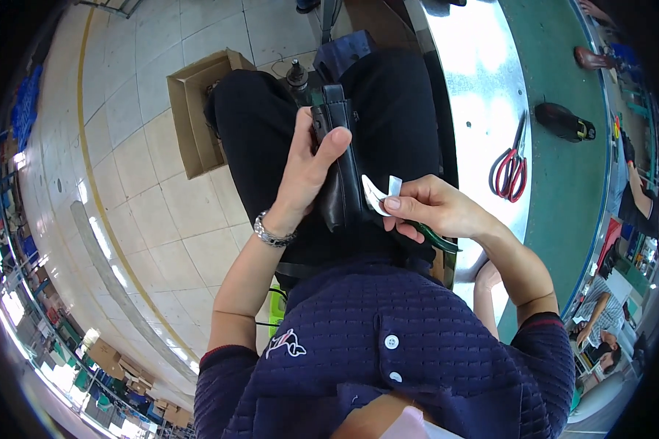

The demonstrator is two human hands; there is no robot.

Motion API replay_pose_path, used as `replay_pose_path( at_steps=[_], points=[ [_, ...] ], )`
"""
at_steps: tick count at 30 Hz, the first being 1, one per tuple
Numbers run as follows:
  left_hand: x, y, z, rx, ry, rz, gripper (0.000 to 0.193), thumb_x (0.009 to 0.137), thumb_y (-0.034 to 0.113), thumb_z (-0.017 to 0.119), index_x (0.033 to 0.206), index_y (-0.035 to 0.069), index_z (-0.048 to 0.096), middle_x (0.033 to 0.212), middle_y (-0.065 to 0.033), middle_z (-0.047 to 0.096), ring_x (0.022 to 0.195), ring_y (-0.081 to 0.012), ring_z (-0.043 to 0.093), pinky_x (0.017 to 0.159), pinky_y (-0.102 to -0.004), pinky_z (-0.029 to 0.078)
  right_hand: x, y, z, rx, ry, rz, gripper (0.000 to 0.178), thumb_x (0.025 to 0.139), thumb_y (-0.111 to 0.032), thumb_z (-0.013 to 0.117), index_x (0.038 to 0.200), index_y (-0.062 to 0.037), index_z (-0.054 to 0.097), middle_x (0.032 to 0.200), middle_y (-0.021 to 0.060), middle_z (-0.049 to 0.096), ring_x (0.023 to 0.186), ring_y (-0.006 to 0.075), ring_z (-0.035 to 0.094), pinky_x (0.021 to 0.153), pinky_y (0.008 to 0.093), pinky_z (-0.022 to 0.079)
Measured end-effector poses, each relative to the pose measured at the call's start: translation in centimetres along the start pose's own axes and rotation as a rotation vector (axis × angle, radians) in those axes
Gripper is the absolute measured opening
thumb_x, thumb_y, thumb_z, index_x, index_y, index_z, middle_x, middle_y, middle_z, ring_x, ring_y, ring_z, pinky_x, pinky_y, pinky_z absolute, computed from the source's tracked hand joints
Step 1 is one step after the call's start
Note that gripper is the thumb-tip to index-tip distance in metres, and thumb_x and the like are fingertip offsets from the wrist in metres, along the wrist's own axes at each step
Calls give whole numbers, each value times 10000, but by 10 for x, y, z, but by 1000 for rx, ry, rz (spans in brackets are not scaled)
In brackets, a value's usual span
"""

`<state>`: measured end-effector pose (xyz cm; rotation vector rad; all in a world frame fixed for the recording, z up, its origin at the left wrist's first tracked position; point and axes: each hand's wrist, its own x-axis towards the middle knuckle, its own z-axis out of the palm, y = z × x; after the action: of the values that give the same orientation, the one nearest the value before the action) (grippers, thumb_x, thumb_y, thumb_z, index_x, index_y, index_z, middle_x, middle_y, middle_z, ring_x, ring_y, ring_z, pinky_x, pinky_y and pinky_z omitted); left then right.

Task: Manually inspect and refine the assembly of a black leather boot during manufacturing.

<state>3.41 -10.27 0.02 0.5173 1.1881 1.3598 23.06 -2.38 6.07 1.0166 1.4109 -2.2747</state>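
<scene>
Shoe (346, 172) — left hand (304, 168); green-handled tool (439, 240) — right hand (433, 208).

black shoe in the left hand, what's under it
Black trousers show on both sides of the shoe; what lies directly beneath is covered by it and the left hand.

The left hand (304, 164) grips 1 black shoe (339, 172). Right of its thumb, the right hand (436, 208) pinches 1 green-handled tool (439, 240), its curved silvery tip (372, 193) near the shoe. Beyond the right fingers, red-handled scissors (512, 155) rest on a metal bench (479, 80); farther right, 1 dark shoe (562, 121) lies on a green surface (556, 194). Left of the left fingers stands 1 open cardboard box (189, 130).
</scene>
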Motion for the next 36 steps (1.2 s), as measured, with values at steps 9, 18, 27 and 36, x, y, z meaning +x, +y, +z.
replay_pose_path(
  at_steps=[9, 18, 27, 36],
  points=[
    [-13, -3, 15, -14, 96, 36, 348, 881, 362, 691, 996, 75, 534, 808, 53, 499, 701, -29, 438, 647, -198, 391, -6, -33, 2, -776, -72, -31, 659, 988, -460, 443, 583, 38, 593, 512, 187, 550, 496, 355, 583, 511, 404, 469],
    [-8, -5, 0, 8, 82, 39, 380, 906, 420, 643, 1015, 68, 553, 823, 52, 498, 729, -32, 438, 672, -193, 383, -3, -36, 23, -947, 123, -94, 662, 986, -465, 442, 588, 35, 614, 536, 207, 569, 520, 376, 605, 513, 416, 494],
    [-11, -9, 3, -42, 61, 124, 360, 953, 429, 568, 979, 71, 541, 817, 54, 461, 727, -33, 405, 662, -193, 356, 7, -11, 15, -201, -23, 55, 628, 961, -531, 484, 567, -51, 577, 452, 15, 518, 418, 100, 539, 456, 239, 424],
    [-6, -13, 3, 40, 88, 111, 343, 954, 411, 566, 897, 76, 518, 783, 59, 446, 722, -42, 392, 643, -220, 348, 8, -45, 3, -894, -48, -72, 666, 996, -469, 434, 547, 1, 577, 443, 86, 533, 431, 205, 599, 470, 312, 471]
  ],
)
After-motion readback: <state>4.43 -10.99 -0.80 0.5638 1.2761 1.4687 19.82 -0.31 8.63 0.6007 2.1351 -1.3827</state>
